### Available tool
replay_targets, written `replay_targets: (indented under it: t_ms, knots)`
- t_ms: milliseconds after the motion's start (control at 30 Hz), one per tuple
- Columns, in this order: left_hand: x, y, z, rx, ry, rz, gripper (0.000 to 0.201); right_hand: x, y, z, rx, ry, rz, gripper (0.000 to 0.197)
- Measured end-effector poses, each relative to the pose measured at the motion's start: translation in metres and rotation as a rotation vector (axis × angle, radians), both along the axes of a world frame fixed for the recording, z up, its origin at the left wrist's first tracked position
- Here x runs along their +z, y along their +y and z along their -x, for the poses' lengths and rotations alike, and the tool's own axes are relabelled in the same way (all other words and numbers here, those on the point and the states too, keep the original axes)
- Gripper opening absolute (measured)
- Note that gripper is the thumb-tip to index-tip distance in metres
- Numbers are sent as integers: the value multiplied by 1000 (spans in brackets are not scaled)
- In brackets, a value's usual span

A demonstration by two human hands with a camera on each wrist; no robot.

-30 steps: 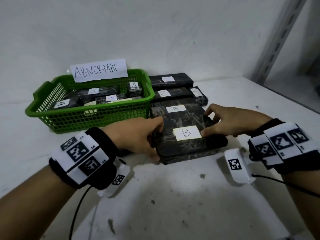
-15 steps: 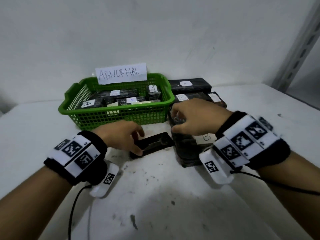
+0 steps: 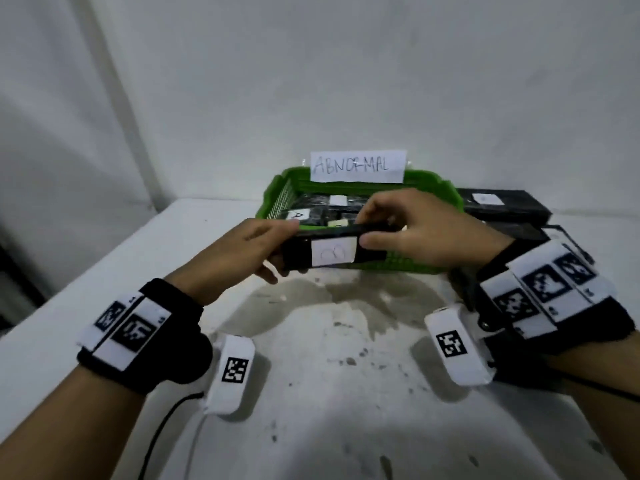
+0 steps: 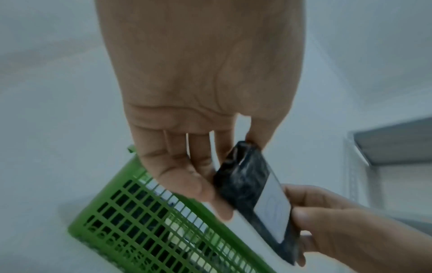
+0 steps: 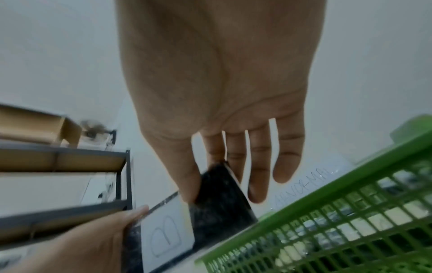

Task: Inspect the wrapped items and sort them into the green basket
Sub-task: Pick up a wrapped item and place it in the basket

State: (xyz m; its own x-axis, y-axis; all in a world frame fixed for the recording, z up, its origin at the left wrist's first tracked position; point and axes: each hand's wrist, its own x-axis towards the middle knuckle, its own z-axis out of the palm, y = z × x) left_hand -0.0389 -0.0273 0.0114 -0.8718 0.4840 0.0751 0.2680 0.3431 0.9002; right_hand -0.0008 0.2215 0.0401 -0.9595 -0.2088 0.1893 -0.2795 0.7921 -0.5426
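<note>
A small item wrapped in black film (image 3: 332, 252) with a white label marked B is held up in front of the green basket (image 3: 446, 195). My left hand (image 3: 273, 249) pinches its left end between thumb and fingers; my right hand (image 3: 384, 230) pinches its right end. In the left wrist view the wrapped item (image 4: 252, 186) runs from my left hand (image 4: 224, 177) down to the other hand. In the right wrist view the B label faces the camera on the wrapped item (image 5: 219, 201), with my right hand (image 5: 210, 177) holding its upper end. The basket holds several wrapped, labelled items.
A paper sign reading ABNORMAL (image 3: 358, 167) stands on the basket's back rim. Black wrapped boxes (image 3: 502, 206) are stacked to the right of the basket on the white table (image 3: 311, 393). A metal shelf (image 5: 70, 158) shows in the right wrist view.
The small black item, which lay on the table under my left hand, is now lifted and held by both hands. My right hand left the large B box. The view swung left.
</note>
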Motion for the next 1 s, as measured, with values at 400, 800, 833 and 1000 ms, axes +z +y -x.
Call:
replay_targets:
  t_ms: [400,800,833,1000]
  knots:
    - [16,53,31,115,45,-600,30,2,-22,27,-89,54,1008,19]
    - [25,93,31,3,140,-591,24,7,11,16,-117,210,960,21]
    - [24,94,30,13,153,-575,23,6,11,17,-131,239,932,20]
    - [26,92,25,35,171,-515,20,3,11,15,-162,290,844,23]
